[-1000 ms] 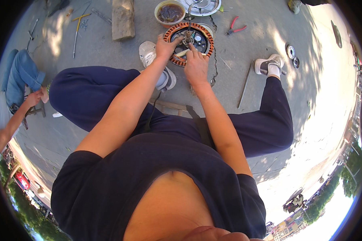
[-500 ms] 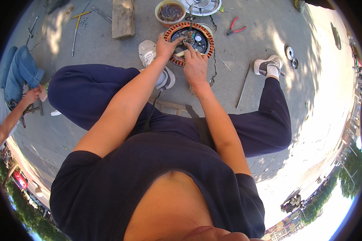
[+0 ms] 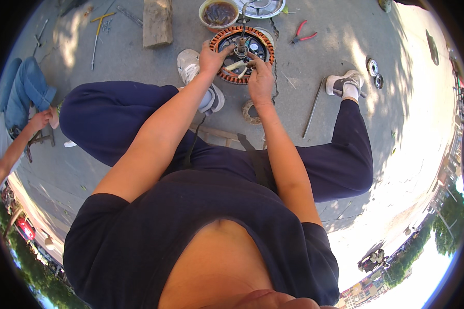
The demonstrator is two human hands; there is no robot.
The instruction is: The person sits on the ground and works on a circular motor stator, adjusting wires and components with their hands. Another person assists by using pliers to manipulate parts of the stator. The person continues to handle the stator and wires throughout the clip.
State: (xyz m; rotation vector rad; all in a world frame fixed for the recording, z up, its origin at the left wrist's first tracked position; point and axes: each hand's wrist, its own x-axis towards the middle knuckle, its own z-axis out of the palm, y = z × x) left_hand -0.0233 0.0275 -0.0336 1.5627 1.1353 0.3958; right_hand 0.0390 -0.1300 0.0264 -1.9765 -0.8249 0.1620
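Observation:
A round motor stator with copper-orange windings [image 3: 263,48] and a central shaft lies on the concrete ground between my feet. My left hand [image 3: 211,57] rests on its left rim, fingers curled over the windings. My right hand [image 3: 260,77] sits on its lower right part and pinches a short pale rod-like piece [image 3: 235,66] that lies across the middle. The stator's near edge is hidden behind both hands.
A bowl of dark liquid [image 3: 218,12] and a metal cover plate [image 3: 260,6] lie behind the stator. Red-handled pliers [image 3: 302,35], a wood block [image 3: 157,23], a metal rod [image 3: 313,110], bearings [image 3: 373,67] and a toothed ring [image 3: 251,112] lie around. Another person [image 3: 15,121] crouches at left.
Both hands stayed on the stator with only small finger shifts. The view dropped slightly, so the stator sits a little higher in the picture.

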